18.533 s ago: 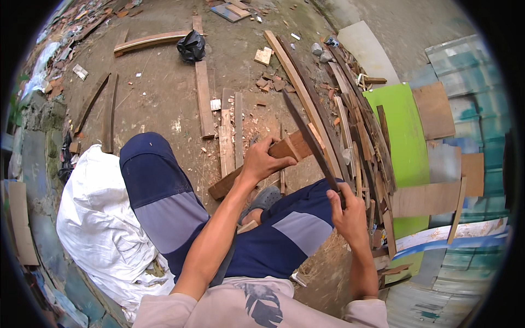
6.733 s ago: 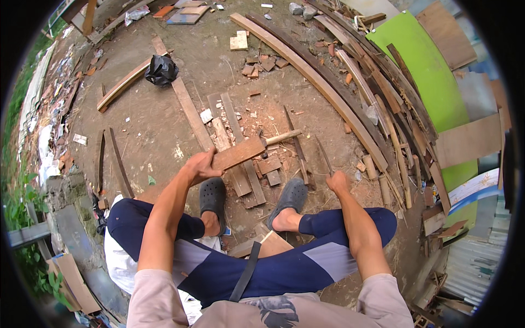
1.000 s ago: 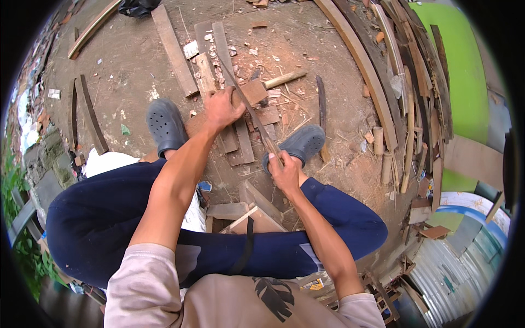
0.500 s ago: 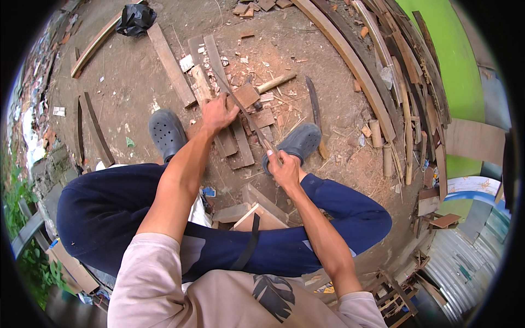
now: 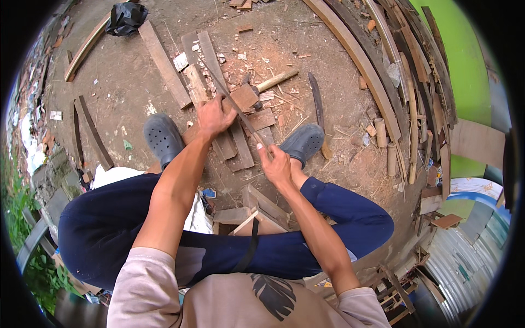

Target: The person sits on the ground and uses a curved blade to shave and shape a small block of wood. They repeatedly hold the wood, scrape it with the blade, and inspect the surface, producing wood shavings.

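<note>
My right hand (image 5: pixel 278 165) is closed round the wooden handle of a long, narrow dark blade (image 5: pixel 245 121). The blade slants away to the far left, passing close beside my left hand (image 5: pixel 215 116). That left hand is closed, its fingers curled at the near end of a pale piece of wood (image 5: pixel 197 82); its exact grip is partly hidden. Just right of the blade sits a brown square wooden block (image 5: pixel 244 97). Beneath and around my left hand lie flat wooden boards (image 5: pixel 238 145). A hammer with a pale handle (image 5: pixel 277 80) lies beyond the block.
My feet in grey clogs (image 5: pixel 164 138) flank the boards. A machete-like blade (image 5: pixel 316 98) lies beyond my right foot. Long timbers (image 5: pixel 363 60) are stacked at the right. A black plastic bag (image 5: pixel 126 19) lies far left, and wooden pieces (image 5: pixel 262 205) sit near my lap.
My right hand and the long blade have shifted slightly left and away from my right foot. My left hand stays almost in place by the wood. The whole view has tilted slightly.
</note>
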A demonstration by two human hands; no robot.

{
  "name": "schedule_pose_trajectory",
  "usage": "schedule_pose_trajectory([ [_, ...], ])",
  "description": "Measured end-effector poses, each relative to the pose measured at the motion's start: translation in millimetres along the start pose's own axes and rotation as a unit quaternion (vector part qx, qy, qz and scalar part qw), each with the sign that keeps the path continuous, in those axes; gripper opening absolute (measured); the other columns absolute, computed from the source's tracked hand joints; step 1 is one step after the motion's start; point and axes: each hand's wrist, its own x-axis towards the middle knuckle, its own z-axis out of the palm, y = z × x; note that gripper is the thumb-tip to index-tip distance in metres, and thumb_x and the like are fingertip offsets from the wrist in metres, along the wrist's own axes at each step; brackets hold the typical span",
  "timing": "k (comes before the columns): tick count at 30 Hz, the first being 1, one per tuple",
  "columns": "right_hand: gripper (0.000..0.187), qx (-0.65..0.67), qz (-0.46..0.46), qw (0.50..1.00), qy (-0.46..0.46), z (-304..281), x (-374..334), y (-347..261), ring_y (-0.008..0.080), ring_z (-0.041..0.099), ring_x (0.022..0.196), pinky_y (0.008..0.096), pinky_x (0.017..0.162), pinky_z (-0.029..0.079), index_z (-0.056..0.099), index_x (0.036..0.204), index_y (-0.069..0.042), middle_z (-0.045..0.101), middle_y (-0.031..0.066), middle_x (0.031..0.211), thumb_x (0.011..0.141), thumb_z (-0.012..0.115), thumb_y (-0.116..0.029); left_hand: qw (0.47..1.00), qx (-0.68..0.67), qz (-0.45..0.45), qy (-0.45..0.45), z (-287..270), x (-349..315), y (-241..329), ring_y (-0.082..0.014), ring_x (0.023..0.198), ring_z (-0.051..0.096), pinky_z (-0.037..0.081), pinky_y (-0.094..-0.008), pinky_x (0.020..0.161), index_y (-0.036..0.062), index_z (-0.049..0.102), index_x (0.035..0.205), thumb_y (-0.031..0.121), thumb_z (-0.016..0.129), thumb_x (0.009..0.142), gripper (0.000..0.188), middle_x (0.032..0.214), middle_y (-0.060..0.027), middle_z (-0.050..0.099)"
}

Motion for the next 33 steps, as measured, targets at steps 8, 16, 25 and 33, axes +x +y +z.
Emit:
schedule_pose_trajectory([
  [8, 0.049, 0.007, 0.007, 1.0, 0.012, -8, -18, 6, 0.0482, 0.057, 0.062, 0.0512, 0.061, 0.045, 0.055, 0.077, 0.003, 0.057, 0.0269, 0.065, 0.097, 0.066, -0.04, 1.0, -0.017, -0.005, 0.01, -2, 0, 1, -0.0352, 0.082, 0.071, 0.044, -0.046, 0.09, 0.0038, 0.067, 0.117, 0.05, 0.067, 0.079, 0.06, 0.08, -0.0188, 0.073],
  [16, 0.05, -0.007, 0.011, 1.0, 0.013, 4, -2, -10, 0.0487, 0.056, 0.061, 0.0514, 0.06, 0.043, 0.054, 0.075, 0.003, 0.055, 0.0273, 0.065, 0.097, 0.067, -0.04, 1.0, -0.012, -0.005, 0.008, 4, 1, -2, -0.0349, 0.083, 0.071, 0.044, -0.0456, 0.092, 0.0039, 0.067, 0.119, 0.048, 0.068, 0.079, 0.059, 0.08, -0.0208, 0.072],
  [25, 0.048, -0.021, -0.014, 0.999, 0.024, 6, 3, -12, 0.0495, 0.056, 0.062, 0.0523, 0.061, 0.043, 0.055, 0.078, 0.003, 0.056, 0.0273, 0.065, 0.097, 0.067, -0.04, 1.0, -0.023, -0.004, 0.009, 0, 2, 0, -0.0359, 0.08, 0.071, 0.044, -0.0456, 0.091, 0.0023, 0.067, 0.116, 0.05, 0.066, 0.079, 0.06, 0.08, -0.0216, 0.072],
  [33, 0.044, -0.034, -0.01, 0.999, 0.026, -11, -32, 9, 0.0495, 0.063, 0.068, 0.0532, 0.063, 0.048, 0.06, 0.081, 0.002, 0.062, 0.028, 0.07, 0.096, 0.067, -0.039, 1.0, -0.024, -0.012, -0.003, -5, 1, 4, -0.0367, 0.081, 0.071, 0.046, -0.0457, 0.09, 0.0027, 0.068, 0.114, 0.048, 0.066, 0.079, 0.057, 0.081, -0.0227, 0.072],
])
